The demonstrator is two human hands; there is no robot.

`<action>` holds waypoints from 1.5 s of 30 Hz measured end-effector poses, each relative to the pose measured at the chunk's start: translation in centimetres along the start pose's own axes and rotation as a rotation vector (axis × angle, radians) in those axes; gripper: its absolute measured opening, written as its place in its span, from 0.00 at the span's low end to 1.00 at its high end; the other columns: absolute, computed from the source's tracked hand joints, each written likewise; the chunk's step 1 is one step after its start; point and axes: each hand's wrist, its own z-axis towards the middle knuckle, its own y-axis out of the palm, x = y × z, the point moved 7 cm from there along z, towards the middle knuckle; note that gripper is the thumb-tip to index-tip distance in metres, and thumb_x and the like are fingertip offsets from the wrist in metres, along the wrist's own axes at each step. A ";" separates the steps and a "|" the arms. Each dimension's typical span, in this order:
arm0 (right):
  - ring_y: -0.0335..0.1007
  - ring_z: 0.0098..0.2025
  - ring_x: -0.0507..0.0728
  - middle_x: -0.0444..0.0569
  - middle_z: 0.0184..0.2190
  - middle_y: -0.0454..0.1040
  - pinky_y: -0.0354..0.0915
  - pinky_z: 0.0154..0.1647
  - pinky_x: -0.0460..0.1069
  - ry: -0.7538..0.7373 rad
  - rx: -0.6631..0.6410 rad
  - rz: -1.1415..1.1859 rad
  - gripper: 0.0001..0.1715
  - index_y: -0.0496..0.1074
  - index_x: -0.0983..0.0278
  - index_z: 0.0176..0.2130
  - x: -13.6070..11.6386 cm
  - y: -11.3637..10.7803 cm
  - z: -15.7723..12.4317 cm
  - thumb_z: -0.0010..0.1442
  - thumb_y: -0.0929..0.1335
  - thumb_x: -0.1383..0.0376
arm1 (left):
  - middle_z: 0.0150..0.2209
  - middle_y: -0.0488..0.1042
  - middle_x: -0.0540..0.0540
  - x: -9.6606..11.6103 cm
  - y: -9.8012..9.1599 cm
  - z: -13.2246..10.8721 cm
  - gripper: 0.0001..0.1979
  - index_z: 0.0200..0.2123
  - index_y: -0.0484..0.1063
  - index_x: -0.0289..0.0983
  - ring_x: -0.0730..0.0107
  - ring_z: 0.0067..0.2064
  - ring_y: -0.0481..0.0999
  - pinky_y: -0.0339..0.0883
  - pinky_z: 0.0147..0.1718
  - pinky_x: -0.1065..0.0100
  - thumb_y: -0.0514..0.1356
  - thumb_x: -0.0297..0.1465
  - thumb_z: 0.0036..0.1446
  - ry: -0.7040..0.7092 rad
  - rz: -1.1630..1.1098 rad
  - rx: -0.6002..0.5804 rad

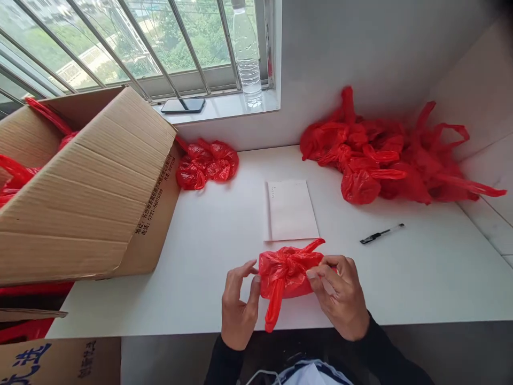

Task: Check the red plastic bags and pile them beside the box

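Observation:
A knotted red plastic bag (292,271) lies near the front edge of the white table, with its tied ends sticking out to the upper right and lower left. At its left side is my left hand (239,305), thumb and fingers apart, the tips close to the plastic. My right hand (340,291) pinches the bag's right side between thumb and fingers. What the bag contains is hidden. Just behind it a white booklet (292,211) rests flat on the table.
A large cardboard box (80,198) with red bags inside stands on the left. Beside it sit small red bags (208,163). More red bags (368,155) are heaped at back right, near a pen (382,233). The windowsill bears a phone (183,106) and a bottle (247,61).

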 end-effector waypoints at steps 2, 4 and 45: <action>0.65 0.48 0.62 0.51 0.45 0.71 0.62 0.51 0.60 -0.021 -0.057 -0.020 0.09 0.74 0.59 0.47 -0.3 0.6 0.8 0.66 0.69 0.62 | 0.55 0.73 0.45 1.3 1.2 1.1 0.22 0.59 0.68 0.48 0.59 0.57 0.70 0.65 0.56 0.56 0.62 0.33 0.63 0.072 0.037 -0.076; 0.67 0.46 0.61 0.48 0.43 0.74 0.62 0.50 0.60 -0.037 -0.138 -0.023 0.12 0.72 0.58 0.49 -0.3 1.4 1.3 0.65 0.70 0.64 | 0.51 0.75 0.47 2.1 2.3 1.9 0.18 0.54 0.73 0.48 0.60 0.55 0.70 0.67 0.53 0.58 0.64 0.32 0.61 0.129 0.057 -0.149; 0.70 0.43 0.59 0.49 0.44 0.72 0.69 0.41 0.51 0.233 -0.152 0.217 0.14 0.69 0.57 0.43 -1.1 -6.2 0.4 0.72 0.57 0.58 | 0.31 0.78 0.49 6.5 -4.2 -0.7 0.07 0.41 0.81 0.49 0.67 0.33 0.76 0.70 0.31 0.71 0.62 0.34 0.62 -0.073 -0.330 -0.003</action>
